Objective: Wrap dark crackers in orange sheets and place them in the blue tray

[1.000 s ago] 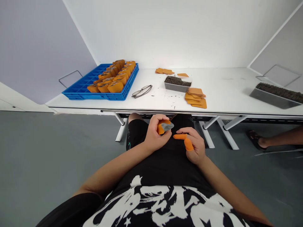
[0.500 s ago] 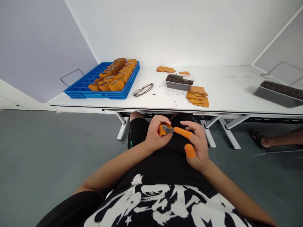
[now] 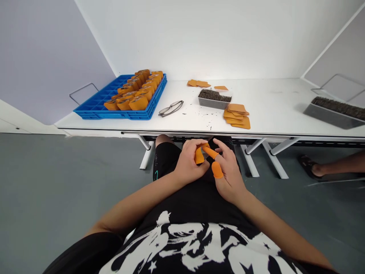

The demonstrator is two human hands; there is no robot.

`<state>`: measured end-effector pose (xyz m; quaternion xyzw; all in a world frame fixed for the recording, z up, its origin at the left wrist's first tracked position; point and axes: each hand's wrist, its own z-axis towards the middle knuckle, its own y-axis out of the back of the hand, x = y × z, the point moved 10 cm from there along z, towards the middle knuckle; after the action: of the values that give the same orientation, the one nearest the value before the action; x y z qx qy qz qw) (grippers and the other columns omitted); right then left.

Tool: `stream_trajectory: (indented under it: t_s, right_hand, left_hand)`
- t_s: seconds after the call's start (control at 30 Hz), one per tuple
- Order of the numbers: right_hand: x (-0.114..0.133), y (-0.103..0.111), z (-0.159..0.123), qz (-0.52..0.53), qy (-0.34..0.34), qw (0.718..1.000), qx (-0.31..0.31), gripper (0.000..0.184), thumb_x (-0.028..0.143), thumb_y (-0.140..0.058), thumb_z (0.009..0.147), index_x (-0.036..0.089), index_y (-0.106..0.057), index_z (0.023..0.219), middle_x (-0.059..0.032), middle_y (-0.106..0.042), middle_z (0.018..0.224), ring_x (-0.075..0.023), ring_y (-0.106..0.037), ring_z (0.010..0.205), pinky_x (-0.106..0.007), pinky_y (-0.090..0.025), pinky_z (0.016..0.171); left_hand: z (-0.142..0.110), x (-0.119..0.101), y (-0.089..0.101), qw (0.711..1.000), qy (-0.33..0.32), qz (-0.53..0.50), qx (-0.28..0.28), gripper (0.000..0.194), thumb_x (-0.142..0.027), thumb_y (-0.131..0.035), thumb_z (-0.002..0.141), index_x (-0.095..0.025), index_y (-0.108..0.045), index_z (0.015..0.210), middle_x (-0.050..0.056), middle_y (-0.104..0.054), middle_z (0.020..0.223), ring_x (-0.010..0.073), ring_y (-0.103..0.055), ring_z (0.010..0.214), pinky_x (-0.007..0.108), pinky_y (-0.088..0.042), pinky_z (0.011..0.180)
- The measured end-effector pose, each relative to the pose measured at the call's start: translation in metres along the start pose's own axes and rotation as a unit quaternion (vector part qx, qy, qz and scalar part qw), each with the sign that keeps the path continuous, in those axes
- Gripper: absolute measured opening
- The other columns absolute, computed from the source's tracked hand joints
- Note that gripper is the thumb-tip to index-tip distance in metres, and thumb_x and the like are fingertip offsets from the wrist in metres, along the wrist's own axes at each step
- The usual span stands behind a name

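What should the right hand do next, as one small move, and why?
Probably the right hand should ease its orange-capped index finger into the opening of the orange piece, because the left hand holds that piece and the fingertip is at its edge.

Bright tabletop (image 3: 273,110), dimmer floor (image 3: 71,171)

Even, cool light whitens the wall (image 3: 213,38); a soft shadow lies left of the right-hand grey bin (image 3: 332,115). Wide-angle distortion stretches the edges, and fine detail looks slightly soft throughout.
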<state>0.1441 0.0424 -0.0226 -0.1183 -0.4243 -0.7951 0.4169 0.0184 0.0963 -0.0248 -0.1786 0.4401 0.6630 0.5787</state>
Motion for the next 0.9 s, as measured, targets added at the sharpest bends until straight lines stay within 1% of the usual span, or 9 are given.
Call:
stream_trajectory:
  t_s: [0.07,0.13,0.2,0.27,0.37,0.5,0.6,0.7,0.9]
  right_hand:
    - [0.0,-0.004,-0.001,0.02,0.009,1.0,0.013,0.042,0.043,-0.041,0.11,0.029,-0.065,0.141,-0.0116,-0.036,0.17,-0.0326,-0.057,0.132,-0.057,-0.053,0.105]
    - [0.001,-0.004,-0.002,0.04,0.02,0.999,0.015,0.041,0.042,-0.042,0.11,0.032,-0.063,0.144,-0.0089,-0.032,0.172,-0.0327,-0.054,0.139,-0.056,-0.052,0.108]
    - [0.003,-0.002,-0.003,0.052,0.031,0.998,0.007,0.042,0.039,-0.043,0.109,0.034,-0.059,0.148,-0.0076,-0.032,0.173,-0.0326,-0.05,0.144,-0.056,-0.051,0.111]
    - [0.005,0.0,-0.004,0.057,0.044,0.997,0.001,0.045,0.036,-0.044,0.109,0.035,-0.055,0.153,-0.0071,-0.032,0.173,-0.0324,-0.048,0.148,-0.056,-0.049,0.114]
    - [0.005,0.0,-0.005,0.055,0.055,0.997,-0.002,0.047,0.034,-0.046,0.108,0.034,-0.054,0.154,-0.0083,-0.037,0.17,-0.0325,-0.047,0.149,-0.056,-0.048,0.116]
    - [0.0,0.003,-0.006,0.043,0.049,0.998,-0.02,0.04,0.032,-0.048,0.107,0.029,-0.061,0.145,-0.0125,-0.044,0.164,-0.0326,-0.05,0.147,-0.055,-0.05,0.113]
    - [-0.001,0.004,-0.005,0.036,0.047,0.998,-0.021,0.035,0.033,-0.049,0.107,0.025,-0.064,0.138,-0.0151,-0.051,0.158,-0.0317,-0.054,0.142,-0.055,-0.05,0.113]
    - [0.0,0.005,-0.003,0.03,0.048,0.998,-0.02,0.032,0.032,-0.048,0.107,0.023,-0.065,0.132,-0.0157,-0.055,0.154,-0.031,-0.056,0.139,-0.054,-0.049,0.113]
    - [-0.001,0.006,-0.002,0.021,0.056,0.998,-0.027,0.027,0.028,-0.046,0.108,0.024,-0.067,0.125,-0.0124,-0.063,0.145,-0.028,-0.061,0.13,-0.05,-0.051,0.109]
  left_hand:
    - [-0.001,0.0,-0.005,1.0,0.003,-0.006,0.024,0.054,-0.011,-0.071,0.068,-0.024,-0.058,0.119,0.008,-0.068,0.117,0.0277,-0.062,0.109,0.044,-0.05,0.1]
    - [-0.001,0.002,-0.008,0.999,0.011,-0.015,0.038,0.046,-0.013,-0.072,0.069,-0.024,-0.059,0.112,0.006,-0.068,0.111,0.0262,-0.063,0.102,0.042,-0.052,0.094]
    - [-0.002,0.006,-0.009,0.999,0.022,-0.024,0.034,0.041,-0.014,-0.071,0.071,-0.024,-0.058,0.108,0.005,-0.067,0.106,0.0246,-0.063,0.097,0.04,-0.052,0.09]
    - [-0.002,0.01,-0.007,0.999,0.033,-0.033,0.02,0.039,-0.013,-0.069,0.073,-0.024,-0.057,0.109,0.005,-0.066,0.106,0.024,-0.063,0.099,0.039,-0.052,0.09]
    - [-0.003,0.016,-0.006,0.998,0.044,-0.046,0.001,0.039,-0.012,-0.067,0.075,-0.023,-0.056,0.111,0.006,-0.066,0.109,0.0235,-0.063,0.103,0.038,-0.052,0.093]
    - [-0.004,0.02,-0.005,0.998,0.046,-0.05,-0.015,0.039,-0.01,-0.065,0.075,-0.022,-0.056,0.111,0.006,-0.065,0.11,0.0229,-0.064,0.104,0.038,-0.052,0.095]
    - [-0.004,0.018,-0.004,0.998,0.038,-0.042,-0.014,0.039,-0.01,-0.064,0.074,-0.022,-0.057,0.111,0.006,-0.065,0.107,0.0229,-0.063,0.101,0.039,-0.051,0.093]
    - [-0.002,0.013,-0.003,0.999,0.022,-0.028,-0.007,0.04,-0.01,-0.065,0.073,-0.022,-0.058,0.11,0.005,-0.066,0.105,0.023,-0.062,0.097,0.039,-0.051,0.09]
    - [0.001,0.002,-0.003,1.0,-0.024,0.007,0.007,0.035,-0.01,-0.066,0.073,-0.023,-0.059,0.105,0.004,-0.067,0.1,0.023,-0.06,0.093,0.038,-0.048,0.086]
